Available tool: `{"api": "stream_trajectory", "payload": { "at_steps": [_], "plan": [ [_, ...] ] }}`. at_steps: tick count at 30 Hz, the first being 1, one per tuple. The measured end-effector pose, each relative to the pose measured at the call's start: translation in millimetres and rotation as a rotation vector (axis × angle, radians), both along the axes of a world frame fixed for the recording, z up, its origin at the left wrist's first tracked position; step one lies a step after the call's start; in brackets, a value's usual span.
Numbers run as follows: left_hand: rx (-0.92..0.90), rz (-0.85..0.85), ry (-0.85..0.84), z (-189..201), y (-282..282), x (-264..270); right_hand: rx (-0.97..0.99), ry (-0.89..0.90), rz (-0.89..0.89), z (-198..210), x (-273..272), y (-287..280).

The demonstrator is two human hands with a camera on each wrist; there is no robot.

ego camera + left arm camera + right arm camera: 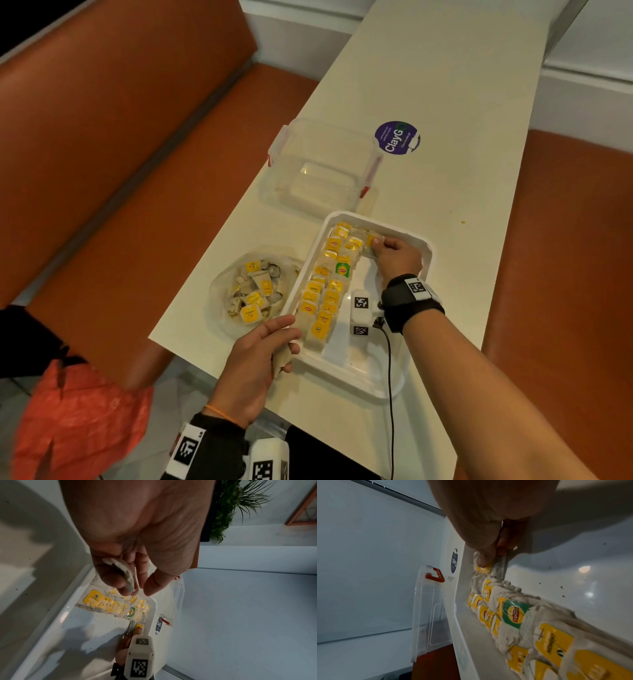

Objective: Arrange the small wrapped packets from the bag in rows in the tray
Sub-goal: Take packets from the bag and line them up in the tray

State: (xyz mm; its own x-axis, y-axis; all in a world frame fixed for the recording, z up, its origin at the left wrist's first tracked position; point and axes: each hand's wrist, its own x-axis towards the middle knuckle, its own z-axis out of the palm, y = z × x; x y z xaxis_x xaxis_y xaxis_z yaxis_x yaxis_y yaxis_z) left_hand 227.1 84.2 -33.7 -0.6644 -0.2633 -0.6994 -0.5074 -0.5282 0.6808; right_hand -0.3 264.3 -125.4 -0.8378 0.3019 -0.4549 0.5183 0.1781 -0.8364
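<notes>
A: What do the packets look like?

B: Small pale tea bags, each with a paper tag, mostly yellow. One green-tagged packet [343, 268] sits partway along the second row. Two rows of packets [325, 284] lie side by side along the left side of the white tray [423, 248], touching one another, running from the near end to the far end.

A: And the hands?

B: The right hand [397, 257] is at the far end of the tray, thumb and fingers pinched on a yellow-tagged packet [483, 569] that sits at the head of a third row, just beside the second. The left hand [255, 363] is at the tray's near left corner, its fingers curled round a pale packet [122, 573]; its tag is hidden, so I can't tell the colour.

A: Where's the bag?

B: The clear plastic bag [219, 294] lies open on the cream table [445, 85], just left of the tray, with a loose heap of packets inside.

A: Anything else around?

B: A clear lidded container [322, 164] with red clips stands beyond the tray, and a round purple sticker [397, 137] is on the table to its right. Orange bench seats [102, 137] flank the table. In the right wrist view the hand covers most of the held packet, and the tray's right half may carry a few dark specks, though the picture is dim there
</notes>
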Motion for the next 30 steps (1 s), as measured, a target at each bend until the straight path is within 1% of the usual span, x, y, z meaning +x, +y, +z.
{"api": "stream_trajectory", "payload": {
  "at_steps": [12, 17, 23, 27, 29, 30],
  "plan": [
    [0.013, -0.005, 0.002, -2.0, -0.5, -2.6, 0.009, 0.0, -0.049, -4.4, -2.7, -1.2],
    [0.015, 0.0, -0.005, -1.6, -0.1, -4.0, -0.027, -0.003, -0.108, -6.1, -2.8, -2.4],
    [0.023, 0.009, -0.014, -1.8, 3.0, -3.2, -0.055, 0.006, -0.132, -2.1, 2.8, -2.8],
    [0.063, 0.043, 0.006, 0.4, 5.5, -6.5, 0.004, 0.016, -0.116, 17.4, 14.1, 2.0],
    [0.108, 0.075, 0.022, 2.6, 6.2, -9.5, -0.017, 0.068, -0.089, 34.4, 25.1, 2.3],
    [0.141, 0.091, 0.028, 3.7, 6.2, -11.1, -0.045, 0.089, -0.038, 44.4, 32.0, 1.9]
  ]
}}
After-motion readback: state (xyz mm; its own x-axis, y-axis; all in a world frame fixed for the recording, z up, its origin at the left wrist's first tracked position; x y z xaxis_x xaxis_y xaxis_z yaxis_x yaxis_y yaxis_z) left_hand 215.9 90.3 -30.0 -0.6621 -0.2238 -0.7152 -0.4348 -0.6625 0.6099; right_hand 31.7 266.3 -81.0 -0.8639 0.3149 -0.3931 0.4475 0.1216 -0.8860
